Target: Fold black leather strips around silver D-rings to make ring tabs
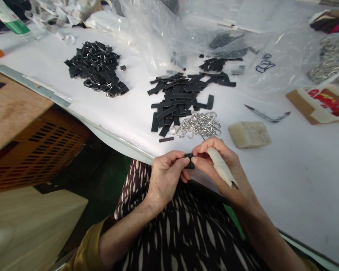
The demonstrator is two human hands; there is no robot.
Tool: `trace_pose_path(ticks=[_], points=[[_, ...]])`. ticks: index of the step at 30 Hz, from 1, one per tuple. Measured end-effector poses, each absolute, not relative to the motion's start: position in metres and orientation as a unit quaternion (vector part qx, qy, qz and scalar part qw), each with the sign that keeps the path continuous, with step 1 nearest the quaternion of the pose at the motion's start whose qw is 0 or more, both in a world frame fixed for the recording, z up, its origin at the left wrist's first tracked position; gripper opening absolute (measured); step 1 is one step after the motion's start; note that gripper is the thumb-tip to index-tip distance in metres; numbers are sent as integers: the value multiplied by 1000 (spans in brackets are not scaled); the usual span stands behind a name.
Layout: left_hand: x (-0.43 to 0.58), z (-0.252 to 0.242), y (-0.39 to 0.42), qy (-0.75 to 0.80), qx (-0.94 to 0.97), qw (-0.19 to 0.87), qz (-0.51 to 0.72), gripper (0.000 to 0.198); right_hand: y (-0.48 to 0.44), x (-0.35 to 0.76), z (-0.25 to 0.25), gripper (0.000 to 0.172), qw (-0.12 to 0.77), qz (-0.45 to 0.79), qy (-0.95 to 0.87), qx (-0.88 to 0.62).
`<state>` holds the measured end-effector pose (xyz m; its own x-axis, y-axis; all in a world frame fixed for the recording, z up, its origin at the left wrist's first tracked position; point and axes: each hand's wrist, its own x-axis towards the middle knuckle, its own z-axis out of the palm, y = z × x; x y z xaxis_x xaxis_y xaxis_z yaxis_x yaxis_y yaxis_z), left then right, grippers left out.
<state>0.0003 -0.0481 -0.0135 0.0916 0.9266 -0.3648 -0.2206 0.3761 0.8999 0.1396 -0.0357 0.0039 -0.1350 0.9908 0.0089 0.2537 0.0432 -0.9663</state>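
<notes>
Both hands meet at the table's front edge around a small black strip piece (189, 161). My left hand (166, 177) pinches its left side between thumb and fingers. The thumb and index finger of my right hand (223, 165) press on its right side. A tool with a wrapped, pale handle (222, 167) also rests in my right hand, its dark end toward the wrist. Just beyond the hands lie a heap of silver metal rings (200, 124) and a pile of loose black strips (177, 94). Farther left is a pile of black pieces fitted with rings (94, 67).
Right of the rings are a pale wax-like block (249, 134), a thin curved metal tool (268, 114) and an open carton (322, 103). Clear plastic bags (282, 60) cover the back. An orange crate (42, 146) stands below left, and a green-labelled bottle (9, 19) lies back left.
</notes>
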Motion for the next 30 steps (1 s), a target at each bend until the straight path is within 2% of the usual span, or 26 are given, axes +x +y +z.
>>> trace_pose_path(ticks=[4, 7, 9, 30], points=[[0, -16, -46, 480, 301, 695, 443, 9, -35, 137, 4, 13, 414, 460, -588, -521], [0, -17, -45, 441, 256, 737, 443, 18, -35, 137, 4, 13, 412, 456, -588, -525], [1, -17, -45, 433, 245, 747, 442, 16, -36, 137, 4, 13, 413, 451, -589, -528], [4, -21, -46, 438, 217, 739, 464, 7, -38, 135, 5, 13, 391, 402, -623, -545]])
